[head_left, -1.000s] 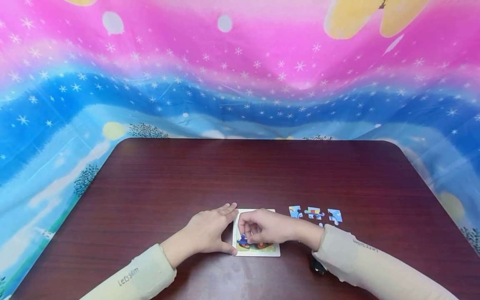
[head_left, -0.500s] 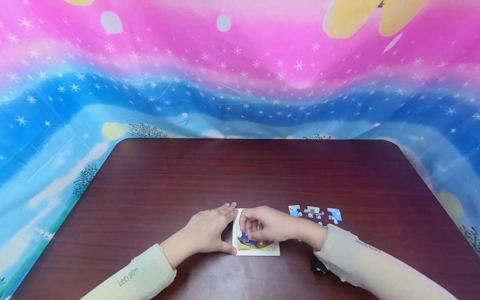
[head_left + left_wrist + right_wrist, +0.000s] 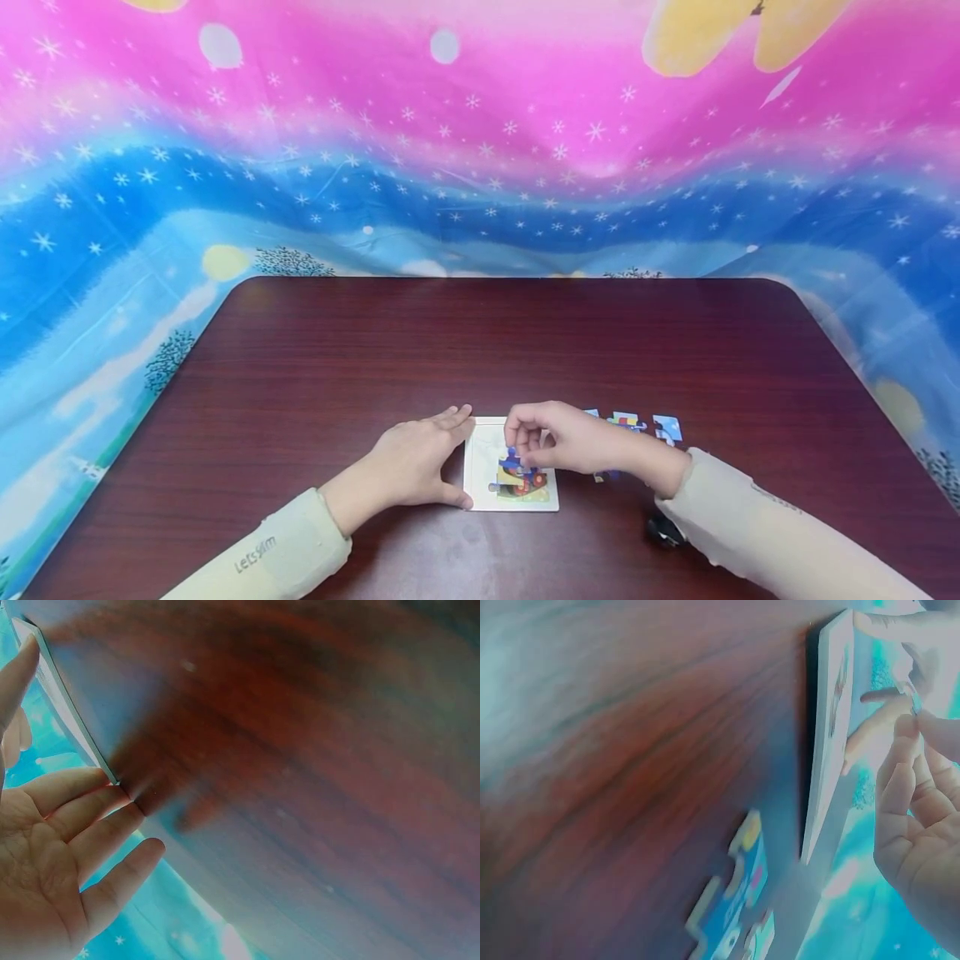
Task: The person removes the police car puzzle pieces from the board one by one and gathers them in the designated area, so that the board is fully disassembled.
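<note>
A small puzzle piece [image 3: 511, 473], blue at its top and yellow lower down, is pinched between the thumb and fingertips of my right hand [image 3: 558, 435]. In the right wrist view the pinched piece [image 3: 910, 696] shows edge-on, raised off the puzzle board [image 3: 832, 727]. Below it in the head view, the white-framed board [image 3: 483, 446] carries a red and green picture part at its lower right; its left side is bare. My left hand [image 3: 411, 460] lies at the board's left edge, thumb at the near corner and straight fingers at the far corner.
Several loose puzzle pieces [image 3: 666, 428] lie on the dark wooden table [image 3: 375, 350] right of the board, partly behind my right forearm. A black object [image 3: 664, 530] sits under the right sleeve. A patterned pink and blue cloth [image 3: 480, 167] hangs behind the table.
My right hand has moved right and slightly up, carrying the pinched piece from the board's lower left toward its middle. The board's left side is now uncovered. My left hand stays put.
</note>
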### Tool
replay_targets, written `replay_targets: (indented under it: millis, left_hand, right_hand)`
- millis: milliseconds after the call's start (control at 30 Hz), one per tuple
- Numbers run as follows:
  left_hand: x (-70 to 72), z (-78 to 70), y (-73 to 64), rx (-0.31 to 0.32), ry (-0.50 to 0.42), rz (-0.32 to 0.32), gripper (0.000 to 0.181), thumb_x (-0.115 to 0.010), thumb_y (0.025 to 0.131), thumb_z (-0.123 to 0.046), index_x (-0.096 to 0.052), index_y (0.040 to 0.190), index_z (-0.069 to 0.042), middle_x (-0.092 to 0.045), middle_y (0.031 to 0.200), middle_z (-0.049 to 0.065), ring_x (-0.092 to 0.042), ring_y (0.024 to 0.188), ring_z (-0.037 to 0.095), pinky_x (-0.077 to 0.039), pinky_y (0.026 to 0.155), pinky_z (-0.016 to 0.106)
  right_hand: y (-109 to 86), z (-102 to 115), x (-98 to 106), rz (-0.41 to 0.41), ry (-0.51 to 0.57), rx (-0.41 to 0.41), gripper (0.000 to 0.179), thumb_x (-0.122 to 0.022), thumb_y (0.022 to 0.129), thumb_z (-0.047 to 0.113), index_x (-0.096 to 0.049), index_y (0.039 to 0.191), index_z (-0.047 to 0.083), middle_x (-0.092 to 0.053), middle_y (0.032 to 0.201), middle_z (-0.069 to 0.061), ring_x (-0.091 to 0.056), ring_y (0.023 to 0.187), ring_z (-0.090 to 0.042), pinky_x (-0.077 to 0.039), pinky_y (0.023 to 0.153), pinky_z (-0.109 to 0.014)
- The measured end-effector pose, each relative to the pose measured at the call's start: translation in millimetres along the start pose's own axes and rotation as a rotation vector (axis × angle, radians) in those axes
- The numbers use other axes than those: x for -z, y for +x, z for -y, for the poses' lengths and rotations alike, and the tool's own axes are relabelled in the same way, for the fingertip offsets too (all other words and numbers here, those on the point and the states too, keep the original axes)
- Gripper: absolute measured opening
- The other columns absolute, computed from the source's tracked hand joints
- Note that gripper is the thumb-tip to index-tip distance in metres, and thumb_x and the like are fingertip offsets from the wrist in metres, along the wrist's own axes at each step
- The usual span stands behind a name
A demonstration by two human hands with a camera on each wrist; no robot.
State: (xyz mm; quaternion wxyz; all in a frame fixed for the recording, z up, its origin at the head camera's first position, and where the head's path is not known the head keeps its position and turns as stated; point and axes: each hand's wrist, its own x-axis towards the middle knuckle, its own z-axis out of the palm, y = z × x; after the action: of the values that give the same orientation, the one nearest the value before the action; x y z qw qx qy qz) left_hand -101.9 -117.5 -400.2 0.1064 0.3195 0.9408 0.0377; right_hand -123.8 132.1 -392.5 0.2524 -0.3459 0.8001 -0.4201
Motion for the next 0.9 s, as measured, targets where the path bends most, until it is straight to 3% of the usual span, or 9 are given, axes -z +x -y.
replay_targets:
  millis: [600,900]
  left_hand:
    - [0.2,-0.2,0.2,-0.008,0.026,0.001,0.101,-0.077,0.069,-0.069,-0.051,0.145,-0.009,-0.044,0.156,0.006,-0.046,0.142,0.019,-0.053,0.099,0.042]
    - [1.8,-2.3,-0.2,-0.003,0.021,0.007,0.1,-0.077,0.069,-0.068,-0.051,0.146,-0.009,-0.044,0.156,0.006,-0.046,0.142,0.019,-0.052,0.102,0.042]
  right_hand:
    - [-47.7,-24,16,-0.076,0.008,-0.053,0.014,-0.067,0.093,0.007,-0.061,0.1,0.017,-0.061,0.079,0.006,-0.057,0.072,-0.005,-0.051,0.061,-0.023]
    - [-66.4,-28,21,-0.093,0.035,-0.037,0.015,-0.067,0.092,0.004,-0.061,0.102,0.013,-0.063,0.079,0.004,-0.056,0.071,-0.005,-0.05,0.059,-0.022]
